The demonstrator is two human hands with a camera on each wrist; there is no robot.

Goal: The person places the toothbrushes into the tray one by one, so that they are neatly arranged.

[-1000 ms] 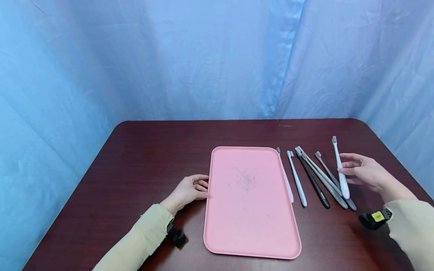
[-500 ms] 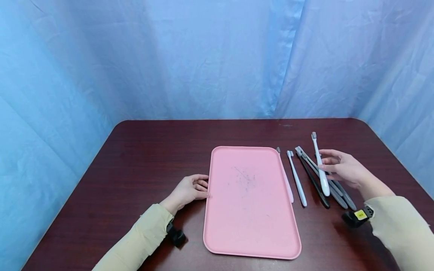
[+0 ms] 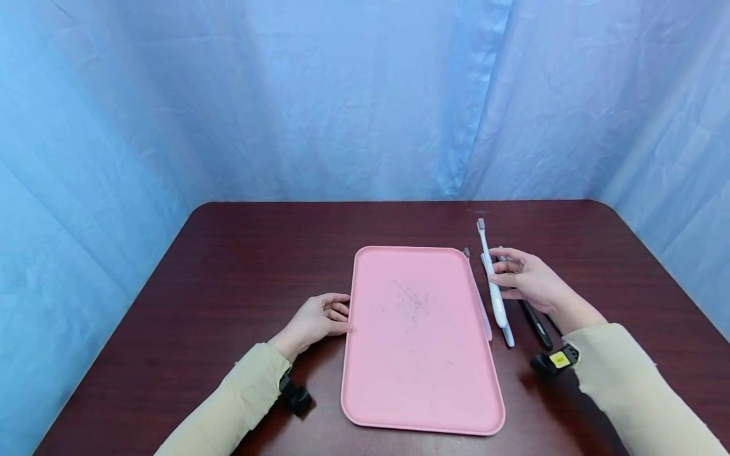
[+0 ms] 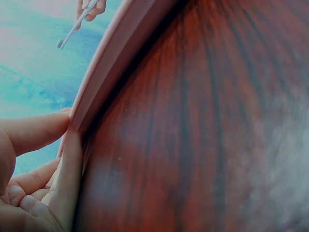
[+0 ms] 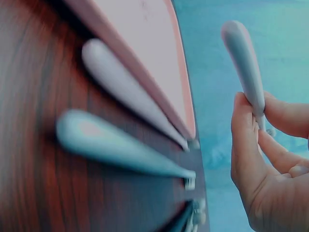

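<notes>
A pink tray [image 3: 422, 380] lies flat in the middle of the dark wooden table. My left hand [image 3: 341, 316] rests on the table with its fingertips [image 4: 67, 140] touching the tray's left rim [image 4: 111, 72]. Just right of the tray's far right corner, my right hand [image 3: 497, 273] pinches a white toothbrush [image 3: 493, 288] by the middle of its handle [image 5: 244, 63], lifted off the table with the bristles pointing away from me. Below it lie a pink toothbrush [image 3: 483, 316] along the tray's right rim, a light blue one [image 3: 508, 337] and a black one [image 3: 533, 324].
More grey toothbrushes lie under my right hand and sleeve, mostly hidden. The pink [image 5: 125, 87] and light blue [image 5: 116, 145] handles lie close beside the tray's edge [image 5: 145, 58]. Blue curtain closes off the table's back and sides. Bare tabletop [image 3: 239, 266] stretches left of the tray.
My right hand has carried the white toothbrush leftward from the far right of the row to just beside the tray's right edge. The left hand and the tray have not moved.
</notes>
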